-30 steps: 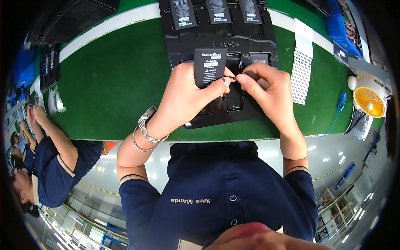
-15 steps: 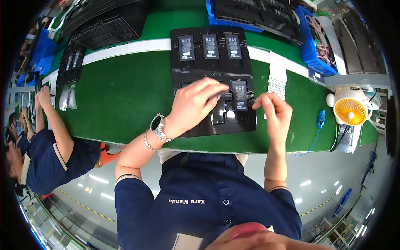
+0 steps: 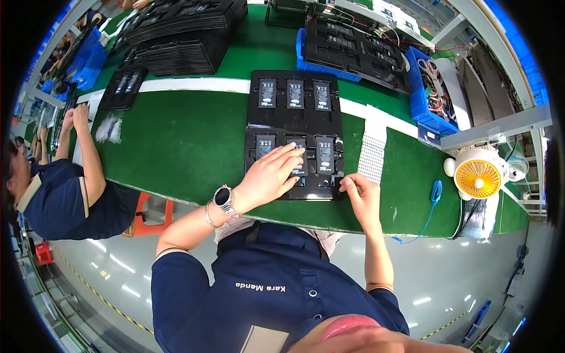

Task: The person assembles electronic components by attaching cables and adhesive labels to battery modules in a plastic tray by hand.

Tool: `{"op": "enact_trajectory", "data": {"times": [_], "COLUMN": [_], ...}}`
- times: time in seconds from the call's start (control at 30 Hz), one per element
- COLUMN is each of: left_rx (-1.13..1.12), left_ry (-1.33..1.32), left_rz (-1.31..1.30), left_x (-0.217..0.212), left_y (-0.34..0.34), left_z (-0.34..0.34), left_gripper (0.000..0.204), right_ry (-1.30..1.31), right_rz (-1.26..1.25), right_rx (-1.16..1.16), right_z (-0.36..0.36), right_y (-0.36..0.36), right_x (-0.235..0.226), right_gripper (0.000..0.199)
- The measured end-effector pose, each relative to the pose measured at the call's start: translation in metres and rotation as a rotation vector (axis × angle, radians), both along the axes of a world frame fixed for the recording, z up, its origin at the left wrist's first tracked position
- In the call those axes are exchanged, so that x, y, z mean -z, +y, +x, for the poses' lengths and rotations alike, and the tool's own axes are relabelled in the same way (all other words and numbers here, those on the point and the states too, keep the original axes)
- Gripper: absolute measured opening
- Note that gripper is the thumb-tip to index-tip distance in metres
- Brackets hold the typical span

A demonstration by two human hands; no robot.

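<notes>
A black plastic tray lies on the green table in front of me, with flat black battery packs in two rows of pockets. My left hand rests over the near row, fingers stretched out on the middle battery and partly covering it. To its left is another battery, half hidden by that hand; the right battery shows fully. Three more fill the far row, one being the far middle battery. My right hand is curled at the tray's near right edge, thumb by forefinger; anything between them is hidden.
A perforated white strip lies right of the tray. Further right stand a yellow-and-white fan and a blue bin with scissors. Stacked black trays rise at the far left. A co-worker sits to the left.
The near middle pocket, bare before, now holds a battery. My left hand's fingers have gone from a pinch to lying flat over it. The whole view has shifted, showing more of the far table.
</notes>
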State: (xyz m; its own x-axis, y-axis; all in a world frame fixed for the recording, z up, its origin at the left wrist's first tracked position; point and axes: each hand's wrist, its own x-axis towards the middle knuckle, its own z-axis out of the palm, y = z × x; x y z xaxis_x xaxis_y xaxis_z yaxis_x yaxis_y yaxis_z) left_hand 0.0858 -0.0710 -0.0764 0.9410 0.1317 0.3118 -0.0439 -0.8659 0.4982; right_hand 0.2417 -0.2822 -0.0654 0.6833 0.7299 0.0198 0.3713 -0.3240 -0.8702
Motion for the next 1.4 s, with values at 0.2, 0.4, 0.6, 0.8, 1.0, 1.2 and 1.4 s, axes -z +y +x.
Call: {"op": "enact_trajectory", "data": {"times": [0.2, 0.4, 0.6, 0.8, 1.0, 1.2, 1.4], "left_rx": [-0.101, -0.176, -0.225, -0.223, -0.166, -0.085, -0.144], "left_ry": [0.060, 0.014, 0.019, 0.035, 0.001, 0.031, 0.012], "left_rz": [0.135, 0.022, 0.109, 0.190, 0.186, 0.229, -0.186], "left_x": [0.002, 0.001, 0.002, 0.005, 0.005, 0.003, -0.031], "left_y": [-0.007, -0.013, -0.015, -0.014, -0.005, -0.001, 0.005], "left_z": [0.000, -0.006, -0.005, -0.012, -0.021, -0.019, 0.000], "left_gripper": [0.039, 0.053, 0.047, 0.042, 0.036, 0.034, 0.030], "right_ry": [-0.444, -0.663, -0.688, -0.613, -0.684, -0.724, -0.505], "right_rz": [-0.077, -0.057, -0.151, -0.151, -0.158, -0.182, -0.014], "right_rx": [0.020, 0.065, 0.075, 0.046, -0.029, -0.100, -0.252], "right_z": [-0.007, -0.016, -0.022, -0.021, -0.012, 0.009, 0.012], "right_y": [0.010, 0.011, 0.013, 0.016, 0.026, 0.043, 0.074], "right_x": [-0.005, -0.001, 0.009, 0.010, -0.005, -0.017, -0.042], "right_gripper": [0.007, 0.007, 0.009, 0.012, 0.012, 0.012, 0.013]}}
